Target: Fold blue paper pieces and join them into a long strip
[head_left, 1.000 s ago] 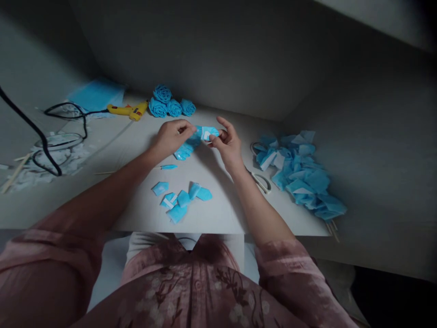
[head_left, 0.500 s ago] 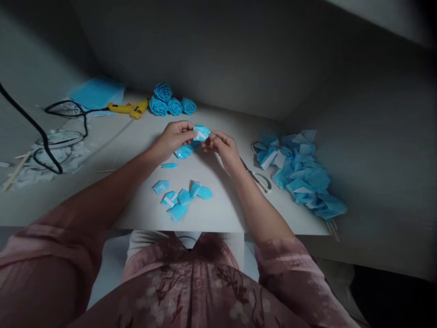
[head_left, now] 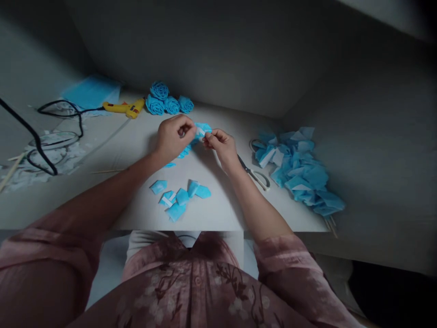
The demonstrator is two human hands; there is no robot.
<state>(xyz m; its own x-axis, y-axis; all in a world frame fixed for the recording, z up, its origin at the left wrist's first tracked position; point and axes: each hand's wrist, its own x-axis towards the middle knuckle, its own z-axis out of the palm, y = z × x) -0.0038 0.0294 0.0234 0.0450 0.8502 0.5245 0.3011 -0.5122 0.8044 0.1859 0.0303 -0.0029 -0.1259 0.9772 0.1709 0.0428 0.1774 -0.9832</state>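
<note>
A blue paper petal [head_left: 204, 127] with a white strip on it is held above the table. My left hand [head_left: 174, 136] pinches at its left edge, thumb against forefinger, and partly covers it. On the other side, the closed fingertips of my right hand [head_left: 222, 146] grip the petal's lower right edge. Partly hidden below my hands lies a bunched blue paper piece [head_left: 185, 151]. Nearer to me, several loose blue petals [head_left: 183, 197] are scattered on the table, one with a white strip across it.
Finished blue paper roses [head_left: 172, 105] sit at the back, beside a yellow glue gun [head_left: 127, 108] with a black cord. Scissors [head_left: 257, 176] lie near my right forearm. A pile of blue paper pieces [head_left: 300, 168] is at right; white scraps [head_left: 64, 155] and a blue sheet [head_left: 92, 91] are at left.
My left hand has turned, its fingers curling more tightly at the petal's left edge. The right fingertips have shifted onto the petal's lower right. The whole view has moved slightly.
</note>
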